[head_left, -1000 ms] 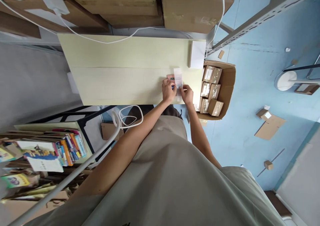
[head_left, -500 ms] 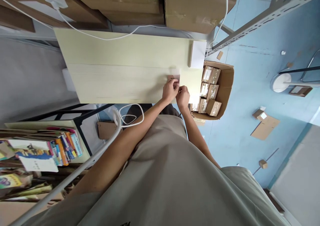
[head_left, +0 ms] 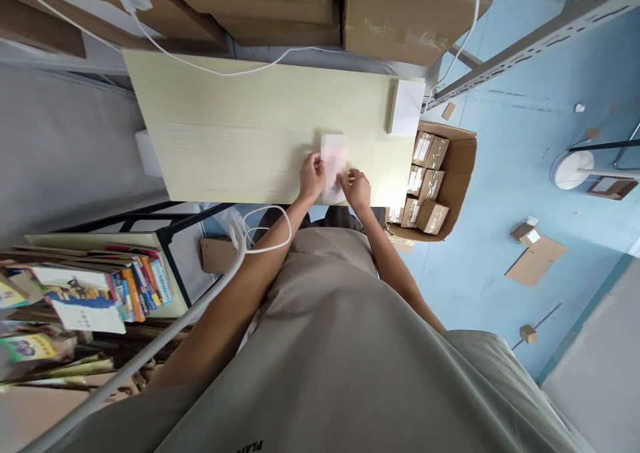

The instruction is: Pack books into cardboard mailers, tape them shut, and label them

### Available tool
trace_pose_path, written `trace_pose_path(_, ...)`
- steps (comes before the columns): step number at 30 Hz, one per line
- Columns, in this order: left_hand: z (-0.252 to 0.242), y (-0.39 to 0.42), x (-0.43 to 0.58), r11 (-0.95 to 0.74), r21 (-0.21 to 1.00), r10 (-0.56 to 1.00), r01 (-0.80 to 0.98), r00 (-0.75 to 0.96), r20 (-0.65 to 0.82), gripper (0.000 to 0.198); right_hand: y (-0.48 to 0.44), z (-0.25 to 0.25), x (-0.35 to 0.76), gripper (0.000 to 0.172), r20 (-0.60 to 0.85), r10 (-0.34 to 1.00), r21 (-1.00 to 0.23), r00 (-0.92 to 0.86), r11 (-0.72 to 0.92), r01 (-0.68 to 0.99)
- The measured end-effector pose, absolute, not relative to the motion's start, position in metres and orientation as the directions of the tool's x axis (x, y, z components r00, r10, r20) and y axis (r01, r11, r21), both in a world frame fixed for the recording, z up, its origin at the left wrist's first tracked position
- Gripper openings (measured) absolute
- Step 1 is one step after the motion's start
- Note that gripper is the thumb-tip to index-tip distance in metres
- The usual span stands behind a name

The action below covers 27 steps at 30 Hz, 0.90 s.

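A pale, partly see-through packet (head_left: 333, 149) with a pinkish middle lies lengthwise between my hands, over the front part of the cream table (head_left: 225, 99). It is blurred, so its exact kind does not show. My left hand (head_left: 312, 176) is at its left edge with curled fingers, thumb and fingertips closed at that edge. At the lower right edge is my right hand (head_left: 357, 189), its thumb and bent fingers closed on the packet. A small dark mark shows on the packet near the right thumb.
A white box (head_left: 407, 107) stands at the table's right end. Beyond that end, an open carton (head_left: 463, 173) holds several small taped boxes. A white cable (head_left: 225, 73) runs along the table's back edge, below large cartons (head_left: 390, 19). Books (head_left: 137, 286) fill a rack at lower left.
My hands were close together over a small brownish-pink piece; now they are apart, with the longer pale packet showing between them. My left hand has moved left. The view has shifted slightly.
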<state>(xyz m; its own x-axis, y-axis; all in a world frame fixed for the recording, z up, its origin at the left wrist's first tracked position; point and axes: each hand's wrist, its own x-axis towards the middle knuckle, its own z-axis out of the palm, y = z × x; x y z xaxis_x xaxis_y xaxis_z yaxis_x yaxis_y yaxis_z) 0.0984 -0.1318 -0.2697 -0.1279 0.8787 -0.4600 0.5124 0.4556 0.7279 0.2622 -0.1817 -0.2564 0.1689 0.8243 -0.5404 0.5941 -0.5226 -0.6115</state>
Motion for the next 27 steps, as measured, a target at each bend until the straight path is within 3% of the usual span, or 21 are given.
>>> trace_pose_path(4, -0.283, -0.132, 0.088, 0.548, 0.673, 0.829, 0.497, -0.213, -0.518, 0.035, -0.178, -0.271, 0.244, 0.036, -0.554, 0.798, -0.572, 0.238, -0.572, 0.588)
trace_pose_path(7, -0.282, -0.134, 0.081, 0.537, 0.678, 0.841, 0.502, -0.254, -0.478, 0.031, -0.177, -0.268, 0.229, 0.037, -0.563, 0.763, -0.514, 0.318, -0.625, 0.587)
trace_pose_path(10, -0.277, -0.139, 0.074, 0.482, 0.705, 0.868, 0.521, -0.172, -0.466, 0.033, -0.174, -0.262, 0.221, 0.036, -0.587, 0.720, -0.453, 0.370, -0.670, 0.588)
trace_pose_path(13, -0.274, -0.143, 0.069, 0.453, 0.710, 0.868, 0.540, -0.086, -0.488, 0.047, -0.171, -0.259, 0.220, 0.033, -0.596, 0.690, -0.420, 0.411, -0.704, 0.573)
trace_pose_path(18, -0.276, -0.141, 0.063, 0.443, 0.705, 0.854, 0.553, -0.019, -0.520, 0.058, -0.168, -0.258, 0.222, 0.037, -0.584, 0.671, -0.440, 0.457, -0.735, 0.516)
trace_pose_path(23, -0.274, -0.143, 0.053, 0.394, 0.739, 0.868, 0.547, 0.042, -0.495, 0.045, -0.178, -0.240, 0.201, 0.026, -0.473, 0.770, -0.521, 0.429, -0.637, 0.569)
trace_pose_path(27, -0.264, -0.147, 0.032, 0.335, 0.794, 0.872, 0.507, 0.152, -0.465, 0.028, -0.183, -0.223, 0.178, 0.017, -0.428, 0.805, -0.505, 0.411, -0.590, 0.629)
